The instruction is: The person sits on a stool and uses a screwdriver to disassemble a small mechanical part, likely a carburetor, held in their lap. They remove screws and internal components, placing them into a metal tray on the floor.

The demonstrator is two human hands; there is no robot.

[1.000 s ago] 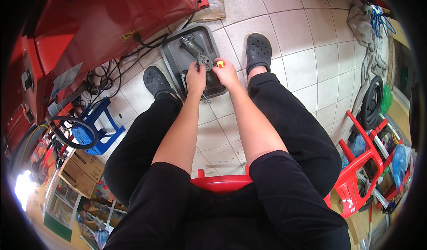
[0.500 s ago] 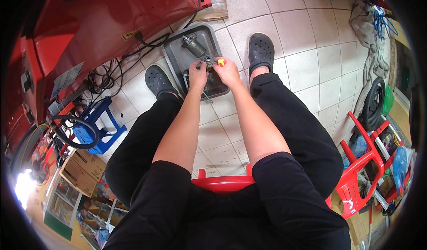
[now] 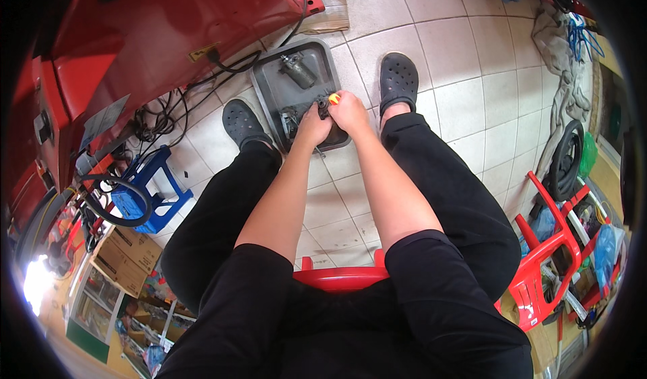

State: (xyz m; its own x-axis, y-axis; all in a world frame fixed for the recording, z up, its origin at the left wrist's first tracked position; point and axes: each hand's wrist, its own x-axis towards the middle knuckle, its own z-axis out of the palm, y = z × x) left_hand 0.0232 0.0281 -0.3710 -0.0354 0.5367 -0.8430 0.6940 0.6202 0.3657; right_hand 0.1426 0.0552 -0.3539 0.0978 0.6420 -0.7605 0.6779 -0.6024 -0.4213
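Observation:
I sit on a red stool (image 3: 337,279) and reach down between my knees. On the tiled floor between my feet lies a grey metal tray (image 3: 271,86) with a small grey motor-like part (image 3: 298,69) at its far end. My left hand (image 3: 311,127) grips a small dark metal part (image 3: 322,104) over the tray. Close against it, my right hand (image 3: 350,111) is closed on a tool with a yellow and red handle tip (image 3: 334,98). The tool's working end is hidden by my fingers.
A large red vehicle body (image 3: 155,35) fills the upper left, with black cables (image 3: 158,119) trailing beneath it. A blue stool (image 3: 151,190) with a black hose stands at left, cardboard boxes (image 3: 125,254) below it. A red plastic chair (image 3: 549,258), a tyre (image 3: 566,160) and rags are at right.
My view has shifted slightly; both hands stay together over the tray, and the yellow handle tip has turned a little in my right hand.

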